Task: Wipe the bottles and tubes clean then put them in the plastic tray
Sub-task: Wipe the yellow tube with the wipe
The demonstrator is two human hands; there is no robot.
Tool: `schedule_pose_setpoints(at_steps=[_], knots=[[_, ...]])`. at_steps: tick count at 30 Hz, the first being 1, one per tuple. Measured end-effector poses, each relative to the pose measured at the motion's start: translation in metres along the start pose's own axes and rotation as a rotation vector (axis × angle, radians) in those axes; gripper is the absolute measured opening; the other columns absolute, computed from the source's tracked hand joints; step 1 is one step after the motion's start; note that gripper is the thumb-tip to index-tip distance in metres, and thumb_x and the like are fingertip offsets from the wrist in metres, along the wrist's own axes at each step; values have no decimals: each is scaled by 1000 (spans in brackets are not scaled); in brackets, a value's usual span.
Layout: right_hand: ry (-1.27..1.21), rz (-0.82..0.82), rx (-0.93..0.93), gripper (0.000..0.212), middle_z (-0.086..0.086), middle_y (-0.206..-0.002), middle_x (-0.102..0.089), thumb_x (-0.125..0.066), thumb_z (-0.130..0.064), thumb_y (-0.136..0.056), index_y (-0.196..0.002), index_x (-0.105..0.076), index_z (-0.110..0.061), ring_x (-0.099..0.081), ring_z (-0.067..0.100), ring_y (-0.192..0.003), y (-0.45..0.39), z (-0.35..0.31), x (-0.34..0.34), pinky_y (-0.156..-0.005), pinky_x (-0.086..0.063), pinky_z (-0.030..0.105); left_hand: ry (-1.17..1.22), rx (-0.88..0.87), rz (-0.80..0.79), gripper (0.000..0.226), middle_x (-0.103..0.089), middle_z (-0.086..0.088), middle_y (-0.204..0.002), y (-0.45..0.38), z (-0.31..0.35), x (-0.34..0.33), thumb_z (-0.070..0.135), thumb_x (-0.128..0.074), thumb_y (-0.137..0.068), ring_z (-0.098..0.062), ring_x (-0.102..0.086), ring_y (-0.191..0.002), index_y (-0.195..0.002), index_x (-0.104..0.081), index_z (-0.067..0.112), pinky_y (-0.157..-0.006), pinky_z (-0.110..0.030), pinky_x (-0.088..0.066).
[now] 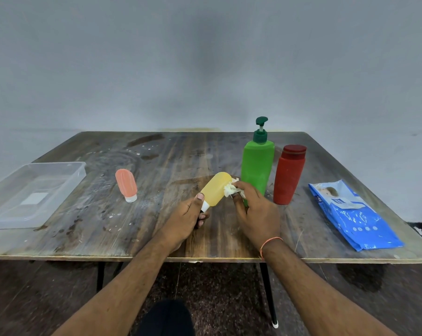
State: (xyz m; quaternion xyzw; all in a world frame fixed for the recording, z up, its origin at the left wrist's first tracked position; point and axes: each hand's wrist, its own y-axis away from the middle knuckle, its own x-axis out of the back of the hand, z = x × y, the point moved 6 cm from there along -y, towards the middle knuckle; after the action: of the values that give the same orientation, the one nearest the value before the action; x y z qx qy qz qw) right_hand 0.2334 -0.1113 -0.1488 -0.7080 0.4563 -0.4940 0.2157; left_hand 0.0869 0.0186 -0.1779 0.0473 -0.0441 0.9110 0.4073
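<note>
Tube [214, 189] stays steady because your left hand [188, 218] grips its cap end (tray [1, 221] empty) while your right hand [256, 209] pinches the wipe [230, 189] against it.

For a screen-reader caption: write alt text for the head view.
A left hand holds a yellow tube by its cap end while the right hand rubs it with a wipe. On the table: an empty tray left, an orange tube, green and red bottles, a wipes pack right.
</note>
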Motion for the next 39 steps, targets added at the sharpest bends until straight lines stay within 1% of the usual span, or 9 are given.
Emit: schedule_pose_setpoints(at_steps=[10, 13, 17, 20, 24, 26, 29, 35, 39], knots=[[-16, -10, -60, 33, -3, -128, -73, -62, -22, -103, -136, -64, -27, -73, 28, -97, -1, 7, 0, -72, -61, 46, -181, -45, -35, 39, -52, 9, -73, 0, 2, -6, 43, -34, -113, 0, -49, -63, -109, -63, 16, -63, -14, -44], [36, -18, 49, 33, -5, -116, -73, -66, -19, -99, -131, -67, -26, -72, 23, -85, 0, 1, -2, -63, -59, 38, -351, -98, -11, 42, -58, 8, -73, -2, 0, -6, 48, -34, -112, -1, -53, -63, -98, -63, 22, -67, -26, -48], [41, -89, 214, 27, -8, -104, -69, -65, -24, -99, -126, -69, -28, -68, 21, -78, 6, -13, -8, -57, -55, 38, -549, -170, 18, 48, -65, -1, -73, -5, -3, -4, 56, -35, -109, -20, -63, -68, -85, -64, 26, -73, -47, -53], [26, -154, 241, 26, -8, -100, -67, -64, -28, -99, -124, -69, -31, -67, 20, -79, 8, -18, -11, -59, -55, 42, -549, -171, 32, 37, -63, 7, -71, -4, -2, -3, 45, -41, -111, -8, -58, -64, -89, -66, 30, -65, -35, -47], [29, -90, 138, 29, -8, -106, -71, -66, -25, -93, -121, -69, -31, -70, 21, -81, 4, -12, -4, -61, -56, 37, -367, -167, 33, 22, -62, 14, -71, 1, 5, -4, 39, -56, -106, 0, -53, -65, -99, -75, 31, -61, -18, -38], [11, -41, 22, 32, -8, -113, -73, -69, -21, -92, -122, -68, -31, -72, 21, -85, 0, -3, 1, -64, -57, 36, -282, -171, 34, 15, -71, 19, -87, 3, 6, -3, 34, -64, -103, 2, -61, -75, -110, -78, 35, -67, -12, -40], [-48, -11, -133, 31, -11, -120, -73, -67, -22, -96, -126, -67, -32, -71, 19, -96, -3, 9, 5, -74, -57, 35, -219, -159, 64, 39, -77, 18, -115, 3, 5, -1, 23, -74, -98, 6, -70, -101, -137, -70, 27, -83, -6, -46], [-146, 3, -227, 26, -12, -121, -74, -67, -23, -101, -126, -69, -27, -63, 6, -104, -4, 13, 9, -80, -44, 18, -214, -156, 181, 52, -81, 13, -100, 0, -1, 4, 17, -94, -76, -5, -75, -92, -124, -76, 26, -86, -24, -60], [-210, 5, -211, 25, -10, -121, -75, -68, -20, -100, -125, -71, -23, -61, 3, -106, -4, 12, 7, -84, -39, 12, -271, -153, 190, 51, -81, 13, -93, -1, -3, 6, 19, -95, -74, -7, -76, -84, -120, -77, 31, -78, -23, -60]])
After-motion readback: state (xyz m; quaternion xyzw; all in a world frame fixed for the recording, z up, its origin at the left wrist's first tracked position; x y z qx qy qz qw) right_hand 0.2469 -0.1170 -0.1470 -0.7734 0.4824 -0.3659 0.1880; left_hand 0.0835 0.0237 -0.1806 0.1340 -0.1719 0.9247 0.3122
